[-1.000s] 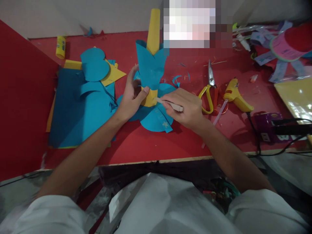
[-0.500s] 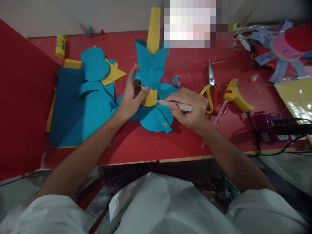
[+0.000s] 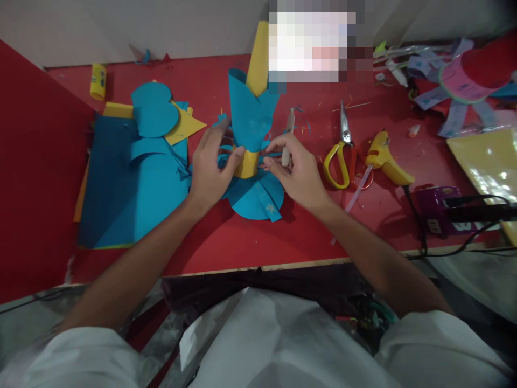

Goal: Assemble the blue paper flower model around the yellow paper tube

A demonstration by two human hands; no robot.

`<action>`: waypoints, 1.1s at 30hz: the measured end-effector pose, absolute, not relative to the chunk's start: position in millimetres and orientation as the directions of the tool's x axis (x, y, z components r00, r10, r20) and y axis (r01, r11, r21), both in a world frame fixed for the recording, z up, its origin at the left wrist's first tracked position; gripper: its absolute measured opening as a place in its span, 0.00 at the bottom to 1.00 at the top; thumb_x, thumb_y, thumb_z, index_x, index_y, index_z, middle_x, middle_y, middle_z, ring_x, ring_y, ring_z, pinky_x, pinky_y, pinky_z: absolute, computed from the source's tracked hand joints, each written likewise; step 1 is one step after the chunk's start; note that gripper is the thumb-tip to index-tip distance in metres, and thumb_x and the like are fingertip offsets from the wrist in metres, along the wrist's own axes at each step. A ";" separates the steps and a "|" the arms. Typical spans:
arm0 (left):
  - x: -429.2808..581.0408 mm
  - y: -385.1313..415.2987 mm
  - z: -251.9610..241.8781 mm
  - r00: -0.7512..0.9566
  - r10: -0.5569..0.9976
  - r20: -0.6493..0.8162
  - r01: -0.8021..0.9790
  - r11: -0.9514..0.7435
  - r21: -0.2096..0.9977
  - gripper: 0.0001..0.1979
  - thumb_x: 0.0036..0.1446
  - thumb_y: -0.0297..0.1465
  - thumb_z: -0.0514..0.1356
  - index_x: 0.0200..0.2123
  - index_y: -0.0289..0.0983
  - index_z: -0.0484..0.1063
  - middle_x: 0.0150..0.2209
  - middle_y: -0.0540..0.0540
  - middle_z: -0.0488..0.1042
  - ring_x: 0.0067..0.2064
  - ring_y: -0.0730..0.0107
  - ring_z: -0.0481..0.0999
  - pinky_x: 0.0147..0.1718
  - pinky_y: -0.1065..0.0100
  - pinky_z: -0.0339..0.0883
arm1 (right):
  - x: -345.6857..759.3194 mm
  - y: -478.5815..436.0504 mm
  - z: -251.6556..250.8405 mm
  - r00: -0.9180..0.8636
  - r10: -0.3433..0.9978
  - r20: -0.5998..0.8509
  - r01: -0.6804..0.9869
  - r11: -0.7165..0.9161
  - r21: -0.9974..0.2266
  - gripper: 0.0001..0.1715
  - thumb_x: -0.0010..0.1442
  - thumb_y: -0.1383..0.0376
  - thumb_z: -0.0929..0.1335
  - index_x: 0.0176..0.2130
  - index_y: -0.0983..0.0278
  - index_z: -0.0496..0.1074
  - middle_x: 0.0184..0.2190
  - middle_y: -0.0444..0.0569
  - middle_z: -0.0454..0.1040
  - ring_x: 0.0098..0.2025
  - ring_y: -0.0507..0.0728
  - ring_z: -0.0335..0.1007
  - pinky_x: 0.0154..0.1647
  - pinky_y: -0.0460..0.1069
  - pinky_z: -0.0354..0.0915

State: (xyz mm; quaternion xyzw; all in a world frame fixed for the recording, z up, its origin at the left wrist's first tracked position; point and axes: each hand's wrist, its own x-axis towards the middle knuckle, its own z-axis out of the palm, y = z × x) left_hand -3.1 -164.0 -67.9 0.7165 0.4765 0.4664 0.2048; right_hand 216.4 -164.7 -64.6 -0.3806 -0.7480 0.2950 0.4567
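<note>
A paper model stands on the red table: a yellow paper tube wrapped in blue petal-shaped paper, with blue paper fans spread round its base. My left hand grips the yellow base of the tube, thumb pressed on it. My right hand pinches the blue paper at the base from the other side and keeps a pale stick-like tool tucked upright between its fingers.
Blue and yellow paper sheets and cut shapes lie at the left, with a yellow glue stick behind them. Yellow-handled scissors and a yellow glue gun with cable lie at the right. Paper crafts fill the far right.
My right hand stopped pointing the tool at the tube's base, swung it upright, and its fingertips came onto the blue paper. My left hand shifted its grip slightly.
</note>
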 end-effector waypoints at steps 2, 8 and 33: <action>-2.3 -167.2 -67.2 0.156 0.859 0.487 0.538 -0.487 0.688 0.33 0.68 0.56 0.57 0.68 0.45 0.64 0.60 0.39 0.75 0.58 0.53 0.78 0.54 0.56 0.76 | 216.4 -164.9 -65.7 -0.284 0.827 0.486 0.342 0.560 -0.754 0.08 0.71 0.59 0.69 0.48 0.57 0.69 0.40 0.47 0.79 0.38 0.56 0.80 0.37 0.50 0.77; 8.0 -178.9 -66.4 0.278 0.899 0.338 0.668 -0.434 0.605 0.47 0.60 0.64 0.59 0.70 0.38 0.58 0.60 0.33 0.75 0.60 0.40 0.77 0.55 0.50 0.73 | 218.4 -165.8 -62.2 -0.234 0.833 0.501 0.396 0.553 -0.733 0.11 0.67 0.59 0.72 0.46 0.59 0.70 0.36 0.45 0.77 0.34 0.56 0.76 0.37 0.52 0.74; -6.0 -150.1 -78.8 0.313 0.859 0.406 0.206 -0.478 0.854 0.34 0.64 0.58 0.61 0.63 0.42 0.66 0.59 0.38 0.75 0.68 0.43 0.70 0.62 0.43 0.72 | 228.8 -175.7 -33.5 -0.048 0.745 0.665 0.158 0.663 -0.732 0.20 0.72 0.48 0.67 0.35 0.54 0.82 0.28 0.46 0.81 0.26 0.54 0.76 0.25 0.52 0.72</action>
